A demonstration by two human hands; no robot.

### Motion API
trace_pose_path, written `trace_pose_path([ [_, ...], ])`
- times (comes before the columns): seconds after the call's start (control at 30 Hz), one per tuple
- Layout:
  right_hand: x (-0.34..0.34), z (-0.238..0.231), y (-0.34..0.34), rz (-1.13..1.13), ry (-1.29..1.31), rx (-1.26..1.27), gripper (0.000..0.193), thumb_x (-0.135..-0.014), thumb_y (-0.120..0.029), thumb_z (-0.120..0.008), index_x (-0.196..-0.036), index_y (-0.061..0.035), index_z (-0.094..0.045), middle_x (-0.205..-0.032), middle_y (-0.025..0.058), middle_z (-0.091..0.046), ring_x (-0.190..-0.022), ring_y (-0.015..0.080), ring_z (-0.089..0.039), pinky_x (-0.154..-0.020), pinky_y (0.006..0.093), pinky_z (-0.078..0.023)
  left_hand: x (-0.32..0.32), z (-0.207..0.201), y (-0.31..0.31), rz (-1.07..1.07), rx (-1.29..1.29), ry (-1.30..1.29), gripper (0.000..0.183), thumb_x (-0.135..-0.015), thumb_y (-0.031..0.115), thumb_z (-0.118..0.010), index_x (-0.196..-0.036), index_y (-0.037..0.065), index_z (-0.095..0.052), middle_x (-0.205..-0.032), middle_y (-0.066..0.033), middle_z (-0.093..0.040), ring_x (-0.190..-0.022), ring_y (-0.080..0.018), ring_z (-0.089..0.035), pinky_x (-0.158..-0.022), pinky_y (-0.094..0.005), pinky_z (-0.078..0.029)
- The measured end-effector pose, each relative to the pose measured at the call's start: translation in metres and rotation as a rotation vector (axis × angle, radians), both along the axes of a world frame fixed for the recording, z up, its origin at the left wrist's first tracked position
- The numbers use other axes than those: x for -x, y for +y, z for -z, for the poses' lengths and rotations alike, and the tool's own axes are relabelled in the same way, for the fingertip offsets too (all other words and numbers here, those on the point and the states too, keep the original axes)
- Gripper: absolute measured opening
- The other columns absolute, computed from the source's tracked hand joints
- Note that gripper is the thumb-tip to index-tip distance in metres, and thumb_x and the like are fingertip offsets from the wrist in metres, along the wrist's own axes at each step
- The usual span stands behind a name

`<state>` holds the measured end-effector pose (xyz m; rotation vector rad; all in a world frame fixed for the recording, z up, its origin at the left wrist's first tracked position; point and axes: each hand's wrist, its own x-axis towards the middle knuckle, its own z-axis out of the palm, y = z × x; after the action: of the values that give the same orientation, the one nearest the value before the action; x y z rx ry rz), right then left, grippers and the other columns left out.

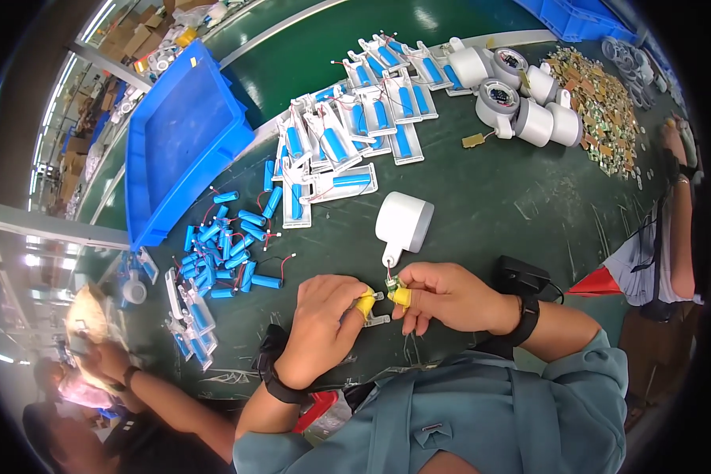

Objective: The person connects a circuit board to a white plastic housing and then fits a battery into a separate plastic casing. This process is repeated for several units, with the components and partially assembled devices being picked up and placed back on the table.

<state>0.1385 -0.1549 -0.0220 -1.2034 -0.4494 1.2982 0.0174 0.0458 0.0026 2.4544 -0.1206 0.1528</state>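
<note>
My left hand [324,324] and my right hand [446,296] meet over the dark green table [498,205], each with a yellow cover on a fingertip. Between them they pinch a small circuit board [389,287] with thin wires, and a white plastic piece [375,319] pokes out under my left fingers. A white rounded housing [404,223] lies just beyond my hands. Both wrists wear black bands.
A heap of blue cylindrical batteries [225,249] with wires lies at left, white holders with batteries [347,130] behind. A blue tray [183,138] is at far left, white round housings [521,107] and small boards [600,103] at far right. Another person's arm [679,213] is at right, another's hands [110,359] at lower left.
</note>
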Motion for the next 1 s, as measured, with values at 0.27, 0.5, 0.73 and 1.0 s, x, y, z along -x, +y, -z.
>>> trace_pose_path([
  [0.27, 0.001, 0.002, 0.001, -0.004, -0.096, 0.012, 0.019, -0.098, -0.006, -0.045, -0.115, 0.0005, -0.052, -0.091, 0.0075, -0.065, -0.073, 0.0108, -0.066, -0.062, 0.0240, -0.054, -0.008, 0.007, -0.007, 0.037, 0.109, -0.044, 0.031, -0.080, -0.005, -0.058, -0.110, 0.003, -0.057, -0.099, -0.0119, -0.061, -0.094, -0.0322, -0.057, -0.092, -0.0405, -0.038],
  [0.5, 0.003, -0.001, 0.004, 0.012, -0.173, 0.039, 0.017, -0.098, -0.004, -0.046, -0.113, 0.0004, -0.053, -0.089, 0.0071, -0.065, -0.072, 0.0101, -0.066, -0.060, 0.0235, -0.054, -0.009, 0.009, -0.004, 0.047, 0.125, -0.024, 0.025, -0.080, -0.002, -0.058, -0.105, 0.003, -0.058, -0.092, -0.0104, -0.059, -0.087, -0.0300, -0.056, -0.089, -0.0407, -0.037],
  [0.73, 0.006, -0.001, 0.005, 0.006, -0.283, 0.045, 0.015, -0.097, -0.003, -0.046, -0.110, -0.0009, -0.054, -0.086, 0.0066, -0.065, -0.071, 0.0112, -0.068, -0.059, 0.0245, -0.055, -0.011, 0.007, -0.002, 0.078, 0.130, -0.023, 0.024, -0.077, 0.001, -0.059, -0.101, 0.004, -0.059, -0.087, -0.0085, -0.059, -0.083, -0.0275, -0.057, -0.088, -0.0394, -0.037],
  [1.0, 0.009, -0.005, 0.007, 0.018, -0.416, 0.078, 0.013, -0.096, -0.001, -0.046, -0.105, -0.0002, -0.055, -0.082, 0.0078, -0.064, -0.066, 0.0118, -0.067, -0.056, 0.0256, -0.055, -0.009, 0.014, -0.002, 0.012, 0.220, -0.049, 0.021, -0.075, 0.002, -0.060, -0.097, 0.003, -0.060, -0.081, -0.0081, -0.059, -0.076, -0.0266, -0.057, -0.086, -0.0383, -0.039],
])
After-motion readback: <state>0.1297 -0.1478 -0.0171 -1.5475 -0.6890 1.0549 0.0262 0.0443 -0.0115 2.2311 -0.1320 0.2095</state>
